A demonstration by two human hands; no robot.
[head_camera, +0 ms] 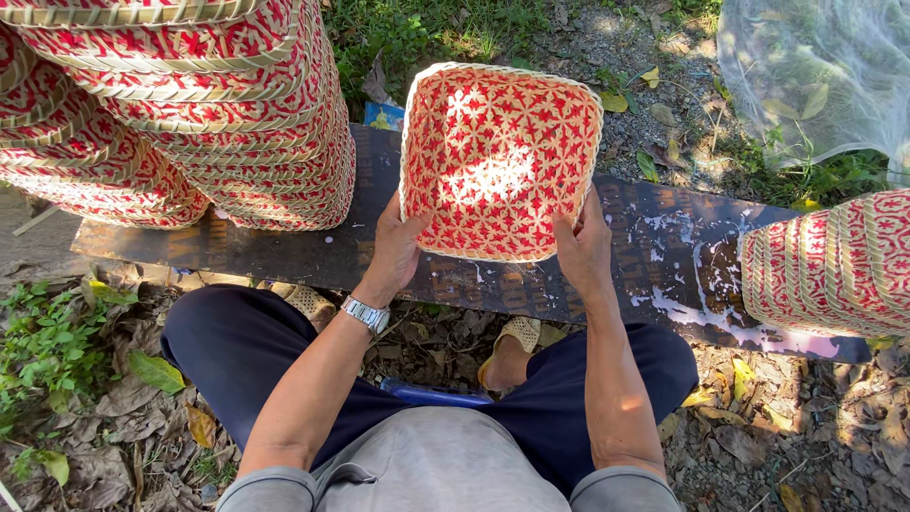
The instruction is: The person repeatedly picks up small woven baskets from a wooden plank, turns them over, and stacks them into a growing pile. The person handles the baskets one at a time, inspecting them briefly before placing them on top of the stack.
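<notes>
I hold a square woven tray [500, 156], red and cream with a star pattern, tilted up so its inside faces me. My left hand [394, 245] grips its lower left rim; a metal watch sits on that wrist. On the lower right rim, my right hand [582, 248] is closed with the thumb inside. The tray hovers above a dark wooden board [284, 254] smeared with white paste.
A tall stack of matching red woven trays [218, 114] stands on the board's left end. Another stack [834, 265] lies at the right edge. A translucent net [815, 66] hangs at the top right. Dry leaves, grass and gravel surround my knees and sandalled feet.
</notes>
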